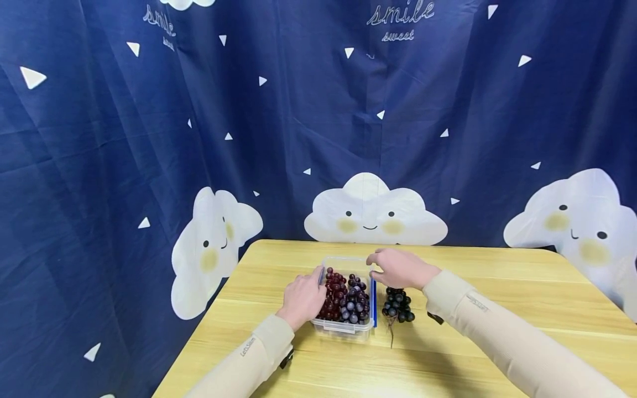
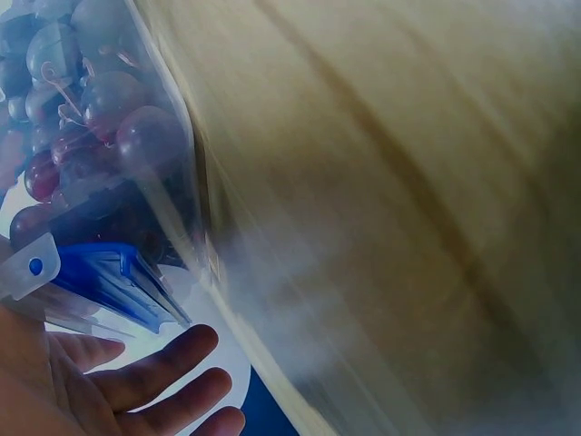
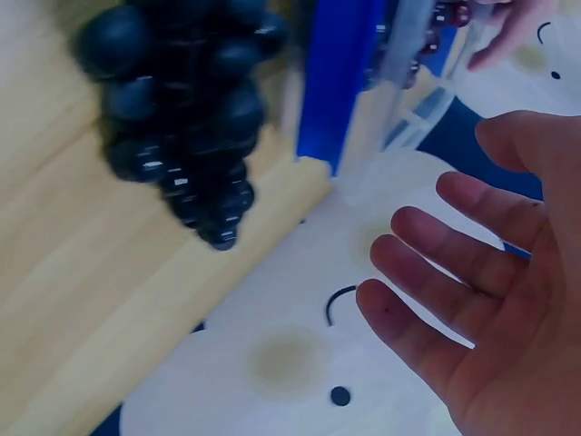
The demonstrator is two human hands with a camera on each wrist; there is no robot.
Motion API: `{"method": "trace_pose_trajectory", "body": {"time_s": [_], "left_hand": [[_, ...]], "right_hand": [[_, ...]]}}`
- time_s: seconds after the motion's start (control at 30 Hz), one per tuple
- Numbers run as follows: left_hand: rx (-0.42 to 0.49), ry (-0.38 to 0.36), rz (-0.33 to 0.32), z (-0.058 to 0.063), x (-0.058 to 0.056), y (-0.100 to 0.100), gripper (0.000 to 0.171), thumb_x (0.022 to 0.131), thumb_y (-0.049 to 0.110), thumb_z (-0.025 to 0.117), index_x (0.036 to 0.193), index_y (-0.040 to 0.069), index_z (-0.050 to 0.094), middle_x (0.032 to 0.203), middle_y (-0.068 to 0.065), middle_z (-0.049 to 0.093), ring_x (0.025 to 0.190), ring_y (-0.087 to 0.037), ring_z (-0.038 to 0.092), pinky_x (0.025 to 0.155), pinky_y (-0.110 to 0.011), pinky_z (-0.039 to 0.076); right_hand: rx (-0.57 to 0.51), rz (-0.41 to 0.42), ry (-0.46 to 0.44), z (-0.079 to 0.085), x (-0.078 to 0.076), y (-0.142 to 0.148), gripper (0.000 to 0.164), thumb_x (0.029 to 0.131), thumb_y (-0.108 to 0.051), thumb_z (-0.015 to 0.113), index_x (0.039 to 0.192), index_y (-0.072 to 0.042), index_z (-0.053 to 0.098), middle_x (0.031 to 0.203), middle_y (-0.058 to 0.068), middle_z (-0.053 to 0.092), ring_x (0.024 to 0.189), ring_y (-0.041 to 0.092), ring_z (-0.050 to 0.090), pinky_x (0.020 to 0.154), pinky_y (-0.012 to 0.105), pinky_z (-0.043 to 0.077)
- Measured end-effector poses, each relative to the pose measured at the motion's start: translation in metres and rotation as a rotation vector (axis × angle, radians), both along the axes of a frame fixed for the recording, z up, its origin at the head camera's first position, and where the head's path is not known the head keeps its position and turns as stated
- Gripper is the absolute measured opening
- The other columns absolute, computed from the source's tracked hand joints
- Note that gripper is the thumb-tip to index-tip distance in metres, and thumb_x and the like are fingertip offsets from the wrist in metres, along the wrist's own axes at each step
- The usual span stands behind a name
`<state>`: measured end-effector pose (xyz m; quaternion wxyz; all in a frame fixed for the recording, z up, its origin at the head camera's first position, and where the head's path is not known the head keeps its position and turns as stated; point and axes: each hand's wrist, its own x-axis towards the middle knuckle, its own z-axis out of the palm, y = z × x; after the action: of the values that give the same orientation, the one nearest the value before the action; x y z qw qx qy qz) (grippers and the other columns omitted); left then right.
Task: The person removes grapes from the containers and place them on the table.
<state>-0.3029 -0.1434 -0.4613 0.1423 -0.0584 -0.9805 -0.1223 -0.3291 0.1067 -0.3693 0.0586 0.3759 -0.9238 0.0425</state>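
A clear plastic box (image 1: 343,327) with blue side flaps stands on the table. Inside it lie a bunch of red grapes (image 1: 334,296) and a bunch of purple grapes (image 1: 354,304). My left hand (image 1: 303,296) rests at the box's left side, its fingers extended near a blue flap (image 2: 118,282) in the left wrist view. Over the far right corner of the box is my right hand (image 1: 402,269), its fingers spread and loosely bent, nothing between them. A bunch of black grapes (image 1: 398,304) lies on the table right of the box, partly below the right hand.
The wooden table (image 1: 497,309) reaches back to a dark blue curtain (image 1: 348,138) printed with white clouds and triangles. Another blue flap (image 3: 338,82) hangs along the box's right side, between the box and the black grapes.
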Motion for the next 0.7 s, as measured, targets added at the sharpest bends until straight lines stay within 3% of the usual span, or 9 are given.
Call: {"method": "trace_pose_trajectory", "body": {"time_s": [0.27, 0.7], "left_hand": [[-0.009, -0.005, 0.0, -0.001, 0.001, 0.0, 0.053, 0.09, 0.032, 0.043, 0.142, 0.022, 0.038, 0.107, -0.006, 0.066, 0.089, -0.025, 0.059, 0.071, -0.044, 0.047], [-0.007, -0.018, 0.007, 0.002, 0.003, 0.001, 0.053, 0.091, 0.034, 0.043, 0.142, 0.023, 0.037, 0.11, -0.006, 0.065, 0.094, -0.027, 0.059, 0.072, -0.045, 0.046]], "right_hand": [[0.092, -0.04, -0.121, 0.008, -0.009, -0.03, 0.037, 0.087, -0.036, 0.058, 0.118, -0.015, 0.062, 0.118, 0.001, 0.062, 0.106, 0.019, 0.058, 0.093, 0.036, 0.044], [0.161, -0.068, -0.291, 0.01, -0.02, -0.061, 0.039, 0.089, -0.034, 0.057, 0.12, -0.013, 0.061, 0.124, 0.007, 0.059, 0.11, 0.021, 0.057, 0.093, 0.037, 0.044]]}}
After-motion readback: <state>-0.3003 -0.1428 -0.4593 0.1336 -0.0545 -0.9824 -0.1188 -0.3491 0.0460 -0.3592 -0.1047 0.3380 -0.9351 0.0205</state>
